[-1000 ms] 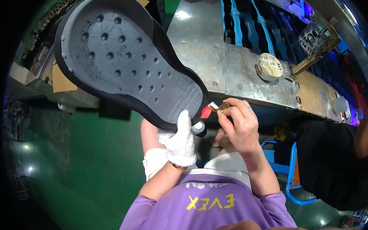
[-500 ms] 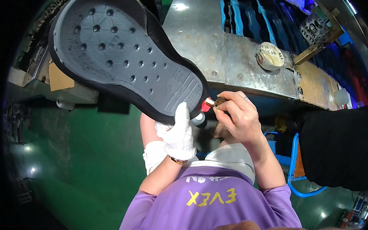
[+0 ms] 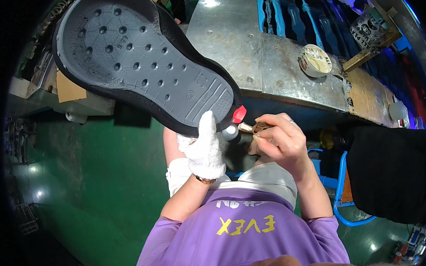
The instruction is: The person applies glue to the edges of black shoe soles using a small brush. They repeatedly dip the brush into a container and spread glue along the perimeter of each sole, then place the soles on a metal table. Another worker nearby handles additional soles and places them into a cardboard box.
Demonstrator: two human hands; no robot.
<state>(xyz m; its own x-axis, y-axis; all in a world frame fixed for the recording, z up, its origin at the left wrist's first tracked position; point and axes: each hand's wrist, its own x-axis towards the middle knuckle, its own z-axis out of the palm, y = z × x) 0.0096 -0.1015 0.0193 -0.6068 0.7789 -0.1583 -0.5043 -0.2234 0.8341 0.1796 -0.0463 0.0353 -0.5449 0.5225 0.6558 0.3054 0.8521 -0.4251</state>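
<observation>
Your bare right hand (image 3: 285, 138), fingertips pinched on a small tool (image 3: 245, 127), drops its pale tip from the red tab (image 3: 239, 114), where it sat half a second ago, to just below; the work on that spot appears paused or done. Your gloved left hand (image 3: 206, 150) grips the sole (image 3: 181, 86) at its near end, thumb on top, fingers hidden beneath. The sole stretches ahead and left of that hand; the tab lies between both hands, slightly forward.

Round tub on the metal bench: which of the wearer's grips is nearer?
Right. The right grip, holding a small tool, is below and left of the tub in the picture; the gloved left grip is farther left, at the narrow end of the sole.
</observation>
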